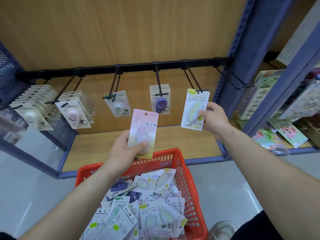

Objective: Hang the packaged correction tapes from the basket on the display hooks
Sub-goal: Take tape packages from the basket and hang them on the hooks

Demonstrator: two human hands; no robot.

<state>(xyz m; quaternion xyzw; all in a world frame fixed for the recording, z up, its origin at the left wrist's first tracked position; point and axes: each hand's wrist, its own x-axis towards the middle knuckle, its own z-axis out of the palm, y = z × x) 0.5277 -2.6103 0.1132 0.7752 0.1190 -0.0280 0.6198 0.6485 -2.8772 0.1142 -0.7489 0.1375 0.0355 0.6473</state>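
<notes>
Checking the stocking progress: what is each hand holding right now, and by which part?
The left hand grips a pink-carded correction tape by its lower end. The right hand pinches a yellow-green correction tape by its lower right edge.

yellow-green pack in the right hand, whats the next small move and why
Probably ease the yellow-green pack up and back so its hang hole slips over the tip of the far-right hook. The right hand pinches it by its right edge, the hole sits just below that tip, and the hook carries nothing else. The left hand holds a pink pack over the basket.
</notes>
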